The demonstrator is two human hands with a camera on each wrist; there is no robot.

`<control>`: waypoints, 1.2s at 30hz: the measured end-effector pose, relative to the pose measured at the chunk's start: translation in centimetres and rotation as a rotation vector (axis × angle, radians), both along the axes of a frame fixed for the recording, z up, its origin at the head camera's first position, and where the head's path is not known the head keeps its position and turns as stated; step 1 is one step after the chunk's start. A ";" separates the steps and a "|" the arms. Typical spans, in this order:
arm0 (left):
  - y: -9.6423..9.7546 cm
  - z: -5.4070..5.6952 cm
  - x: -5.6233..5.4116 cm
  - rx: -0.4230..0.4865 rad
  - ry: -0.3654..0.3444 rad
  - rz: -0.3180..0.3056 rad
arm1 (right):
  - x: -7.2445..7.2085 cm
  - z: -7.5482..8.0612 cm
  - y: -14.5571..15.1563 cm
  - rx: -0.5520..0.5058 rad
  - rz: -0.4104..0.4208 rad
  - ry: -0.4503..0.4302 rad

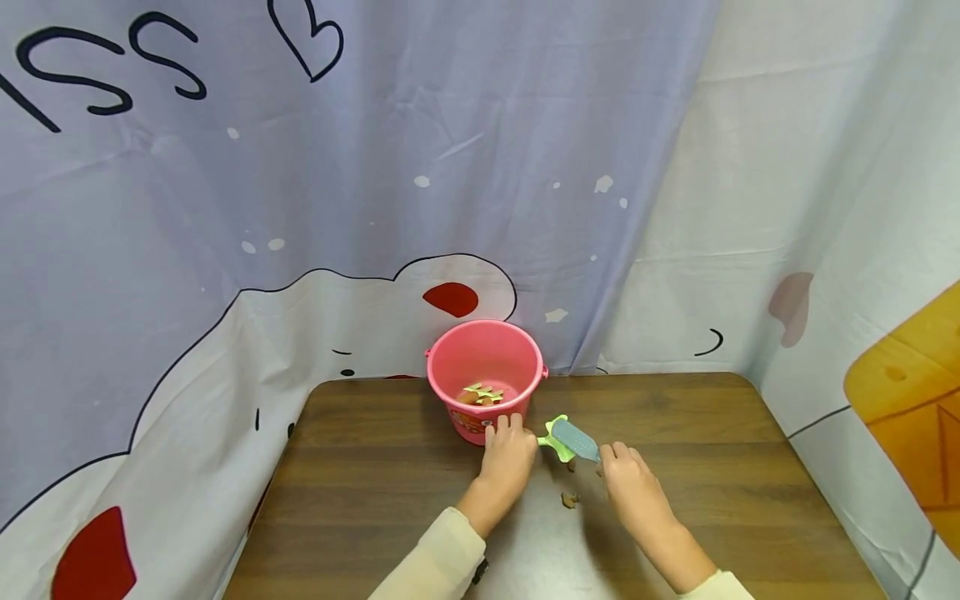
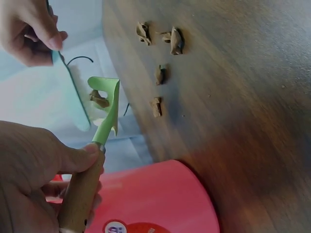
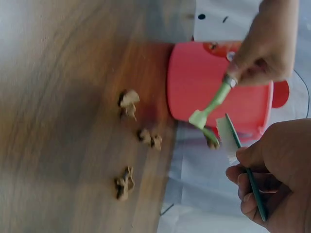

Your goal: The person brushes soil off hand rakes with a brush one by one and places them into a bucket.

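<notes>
My left hand grips the wooden handle of a small green hand rake, in front of the pink bucket. A shrivelled brown piece sits among the rake's curved prongs. My right hand pinches a flat teal tool with a rounded end and a pale, bristle-like side, resembling a small brush. Its end is close beside the rake head, overlapping it in the head view. Inside the bucket lie yellow-green prongs and brown pieces.
Several dry brown pieces lie scattered on the wooden table, in front of the bucket and below the tools. A printed curtain hangs behind the table's back edge. Something small and dark shows beside the left sleeve.
</notes>
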State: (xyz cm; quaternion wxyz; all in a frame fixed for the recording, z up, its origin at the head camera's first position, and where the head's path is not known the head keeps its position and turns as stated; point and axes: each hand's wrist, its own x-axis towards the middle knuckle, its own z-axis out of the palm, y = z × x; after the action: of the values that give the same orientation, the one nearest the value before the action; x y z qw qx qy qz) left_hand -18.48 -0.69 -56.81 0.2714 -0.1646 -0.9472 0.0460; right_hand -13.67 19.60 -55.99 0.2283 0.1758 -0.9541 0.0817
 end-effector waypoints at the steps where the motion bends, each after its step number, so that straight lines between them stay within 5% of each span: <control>1: 0.1 0.1 0.0 -0.001 0.001 0.001 | 0.0 -0.1 -0.3 -0.002 -0.003 0.002; 21: 0.4 0.0 0.2 -0.017 -0.037 0.004 | -0.2 -1.5 -0.3 0.043 -0.025 0.184; 36: -1.0 -0.6 0.1 -0.018 -0.056 0.028 | -0.4 -0.6 2.4 0.012 -0.054 0.142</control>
State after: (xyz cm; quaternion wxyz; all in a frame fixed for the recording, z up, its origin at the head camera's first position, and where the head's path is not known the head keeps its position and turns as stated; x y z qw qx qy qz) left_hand -18.38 -1.68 -57.37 0.2425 -0.1549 -0.9562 0.0538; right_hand -14.05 22.02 -56.60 0.2964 0.1567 -0.9404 0.0569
